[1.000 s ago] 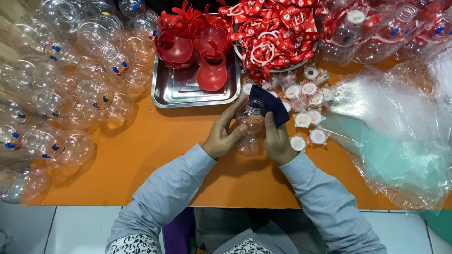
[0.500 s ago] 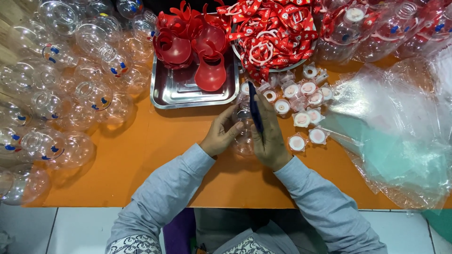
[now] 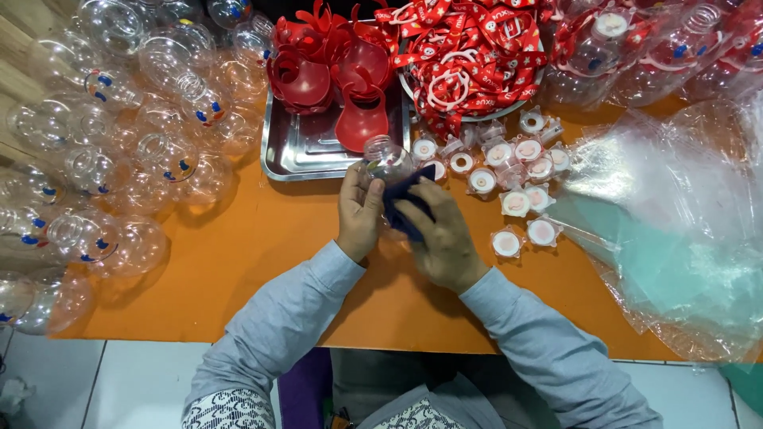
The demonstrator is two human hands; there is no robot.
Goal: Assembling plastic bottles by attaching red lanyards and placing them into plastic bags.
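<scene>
The left hand (image 3: 359, 213) has its fingers wrapped around a clear plastic bottle (image 3: 387, 159), just above the orange tabletop (image 3: 238, 262). The right hand (image 3: 442, 238) presses a dark blue cloth (image 3: 405, 199) against the bottle. A steel tray (image 3: 306, 151) with red funnels (image 3: 362, 119) sits close behind.

Clear plastic bags (image 3: 675, 230) lie crumpled in a glossy heap at the right end of the orange table (image 3: 238, 262).
</scene>
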